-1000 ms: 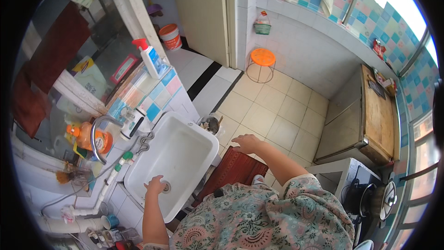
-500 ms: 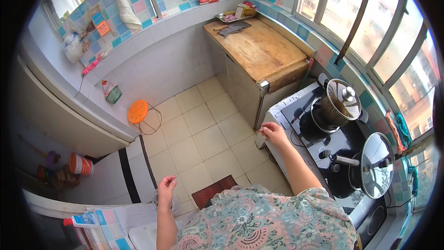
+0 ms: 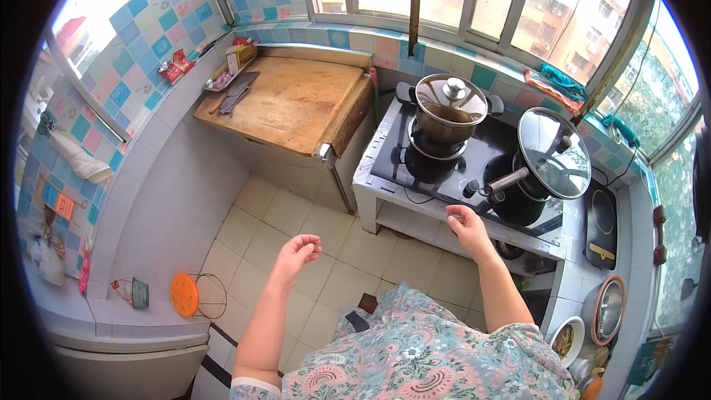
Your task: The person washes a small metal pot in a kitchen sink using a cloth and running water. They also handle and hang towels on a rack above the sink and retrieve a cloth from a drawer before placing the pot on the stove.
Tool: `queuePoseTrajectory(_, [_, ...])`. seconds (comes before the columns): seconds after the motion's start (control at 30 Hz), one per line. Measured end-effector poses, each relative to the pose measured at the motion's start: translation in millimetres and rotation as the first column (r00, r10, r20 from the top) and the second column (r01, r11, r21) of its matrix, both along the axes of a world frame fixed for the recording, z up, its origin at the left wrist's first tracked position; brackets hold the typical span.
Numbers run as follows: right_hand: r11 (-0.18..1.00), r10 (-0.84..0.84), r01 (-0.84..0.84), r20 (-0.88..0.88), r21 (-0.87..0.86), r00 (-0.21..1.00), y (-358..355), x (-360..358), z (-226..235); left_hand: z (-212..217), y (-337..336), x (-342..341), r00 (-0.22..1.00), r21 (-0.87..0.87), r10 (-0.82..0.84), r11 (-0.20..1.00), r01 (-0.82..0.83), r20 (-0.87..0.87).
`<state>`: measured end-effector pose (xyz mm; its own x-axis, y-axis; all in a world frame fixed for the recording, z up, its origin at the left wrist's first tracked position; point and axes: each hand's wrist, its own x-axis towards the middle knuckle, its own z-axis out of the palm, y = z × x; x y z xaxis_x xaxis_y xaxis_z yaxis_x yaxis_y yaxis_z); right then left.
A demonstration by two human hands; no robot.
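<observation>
My left hand [image 3: 296, 258] hovers over the tiled floor, empty, with loosely bent fingers and the thumb a little apart. Just before the stove's front edge is my right hand [image 3: 466, 224], also empty, its fingers relaxed and half curled. Nearest to it are the black glass gas stove [image 3: 474, 154] and its knobs. A steel pot [image 3: 448, 115] with a glass lid [image 3: 435, 95] stands on the left burner. On the right burner sits a long-handled pan [image 3: 508, 181], under a large glass lid [image 3: 544, 150] that lies tilted. Neither hand touches anything.
A wooden cutting board [image 3: 285, 96] tops the cabinet at the far left, with a dark cleaver [image 3: 238, 92] on it. An orange stool [image 3: 185, 295] stands by the left wall. At right are a flat black griddle [image 3: 601, 226], a bowl of food [image 3: 566, 342] and a metal basin [image 3: 610, 310].
My view has turned right toward the stove, bringing the right-hand counter into sight. The left hand has risen and come forward; the right hand is now before the stove's front edge.
</observation>
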<state>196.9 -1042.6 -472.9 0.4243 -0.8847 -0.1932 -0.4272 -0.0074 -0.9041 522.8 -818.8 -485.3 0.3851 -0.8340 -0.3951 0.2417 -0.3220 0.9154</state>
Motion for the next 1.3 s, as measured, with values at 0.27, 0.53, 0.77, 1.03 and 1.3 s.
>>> queuePoseTrajectory(0.27, [0.961,-0.064,0.074,0.045,-0.266,0.997,-34,11,42,25,-150,-24,0.908,-0.041,-0.413,0.908,0.416,0.069])
queuePoseTrajectory(0.53, [0.607,-0.292,-0.135,-0.378,-0.783,0.879,-220,85,84,30,-323,-18,0.951,-0.047,-0.263,0.961,0.274,0.165])
queuePoseTrajectory(0.77, [0.676,-0.142,-0.465,-0.721,-0.571,0.679,-315,112,83,6,-425,-6,0.996,-0.073,-0.086,0.993,0.088,0.031])
queuePoseTrajectory(1.03, [0.694,-0.310,-0.164,-0.496,-0.701,0.811,-323,99,140,-2,-469,21,0.871,-0.039,-0.266,0.961,0.274,-0.413])
queuePoseTrajectory(1.3, [0.694,-0.590,0.060,-0.518,-0.718,0.619,-306,92,195,14,-472,32,0.822,-0.111,-0.338,0.940,0.324,-0.458])
